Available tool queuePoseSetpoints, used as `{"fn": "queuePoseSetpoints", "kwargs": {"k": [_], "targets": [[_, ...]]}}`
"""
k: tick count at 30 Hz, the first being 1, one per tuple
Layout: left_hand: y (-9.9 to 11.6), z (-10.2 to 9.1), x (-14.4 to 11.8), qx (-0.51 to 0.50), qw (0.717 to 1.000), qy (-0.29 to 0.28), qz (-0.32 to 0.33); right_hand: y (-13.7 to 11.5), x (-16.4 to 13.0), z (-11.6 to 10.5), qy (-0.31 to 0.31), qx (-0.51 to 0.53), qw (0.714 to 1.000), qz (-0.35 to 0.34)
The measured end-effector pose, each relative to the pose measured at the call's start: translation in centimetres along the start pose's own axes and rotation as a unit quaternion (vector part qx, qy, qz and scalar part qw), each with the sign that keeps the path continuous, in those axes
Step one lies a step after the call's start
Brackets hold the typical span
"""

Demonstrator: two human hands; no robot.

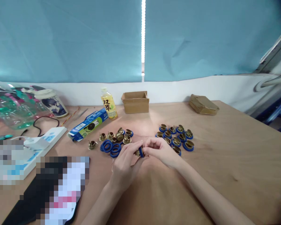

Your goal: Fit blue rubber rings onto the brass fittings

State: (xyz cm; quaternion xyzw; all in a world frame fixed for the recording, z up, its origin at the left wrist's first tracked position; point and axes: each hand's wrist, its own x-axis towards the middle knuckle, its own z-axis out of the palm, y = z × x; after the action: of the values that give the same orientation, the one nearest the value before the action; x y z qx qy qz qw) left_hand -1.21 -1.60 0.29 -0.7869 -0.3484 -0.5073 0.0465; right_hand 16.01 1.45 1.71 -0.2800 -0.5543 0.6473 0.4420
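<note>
In front of me, my left hand is closed on a brass-coloured metal fitting with a blue ring around it. My right hand meets it from the other side, its thumb and fingertips pinched at the blue ring. Fingers cover much of the piece. Just beyond my left hand lie several loose blue rings, near bare brass-coloured fittings with upright prongs. Past my right hand sits a cluster of similar fittings with blue rings around their bases.
A blue-green carton, a yellow drink bottle and an open cardboard box stand behind the parts. Farther right is a brown paper packet. At left are a power strip, a cup and clear bottles.
</note>
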Motion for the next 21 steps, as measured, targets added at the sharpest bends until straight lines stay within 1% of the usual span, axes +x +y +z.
{"fn": "queuePoseSetpoints", "kwargs": {"k": [3, 7, 9, 12, 14, 16, 18, 21], "targets": [[-0.1, 0.0, 0.0, 0.000, 1.000, 0.001, -0.002, -0.2, -0.1, 0.0, -0.009, -0.007, 1.000, -0.004], [0.0, 0.1, -0.1, -0.007, 1.000, -0.007, -0.026, -0.6, -0.3, 0.2, -0.008, -0.021, 1.000, -0.011], [0.0, 0.1, -0.2, -0.016, 0.998, -0.016, -0.055, -0.7, -0.4, 0.4, 0.005, -0.032, 0.999, -0.022], [-0.1, 0.0, -0.4, -0.054, 0.990, -0.046, -0.126, -0.7, -0.5, 0.6, 0.047, -0.073, 0.995, -0.056], [-0.1, -0.1, -0.5, -0.115, 0.975, -0.075, -0.175, -0.6, -0.5, 0.8, 0.067, -0.106, 0.990, -0.065], [-0.2, -0.1, -0.5, -0.192, 0.953, -0.100, -0.214, -0.7, -0.6, 1.1, 0.071, -0.121, 0.988, -0.059], [-0.1, -0.1, -0.4, -0.249, 0.931, -0.109, -0.245, -0.7, -0.7, 1.2, 0.069, -0.126, 0.988, -0.054], [0.2, -0.1, -0.2, -0.301, 0.907, -0.101, -0.276, -0.9, -0.8, 1.4, 0.071, -0.131, 0.987, -0.053]]}}
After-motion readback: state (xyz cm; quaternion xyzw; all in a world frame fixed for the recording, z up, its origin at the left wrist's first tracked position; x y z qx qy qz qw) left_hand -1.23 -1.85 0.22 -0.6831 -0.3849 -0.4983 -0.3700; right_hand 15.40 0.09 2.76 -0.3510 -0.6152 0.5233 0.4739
